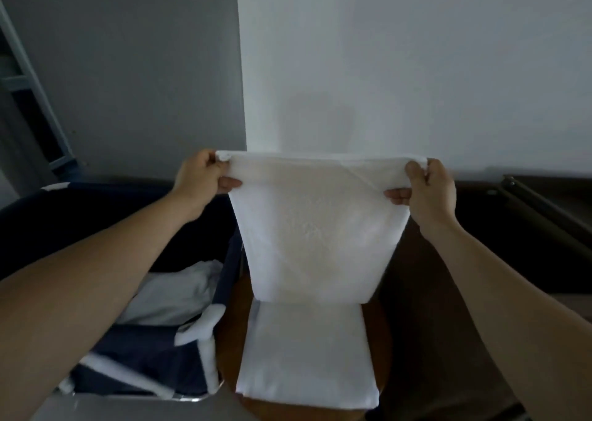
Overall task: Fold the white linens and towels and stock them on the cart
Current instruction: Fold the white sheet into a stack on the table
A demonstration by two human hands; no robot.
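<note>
White towel (315, 228) hanging, fingers of left hand (198, 180) and right hand (431, 190) pinching 2 top corners, probably folded linen (307, 353) beneath

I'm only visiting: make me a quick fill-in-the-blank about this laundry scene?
1. The left hand and right hand pinch the hanging towel by its top ___.
2. The folded linen lies directly ___ that towel.
3. The dark blue hamper, holding crumpled linens, stands on the person's ___ side.
Missing: corners; below; left.

We record a towel (314, 228) hanging over folded linen (307, 353) at the middle of the stool (238, 295); left of it, a hamper (144, 350) holding sheets (169, 295).
</note>
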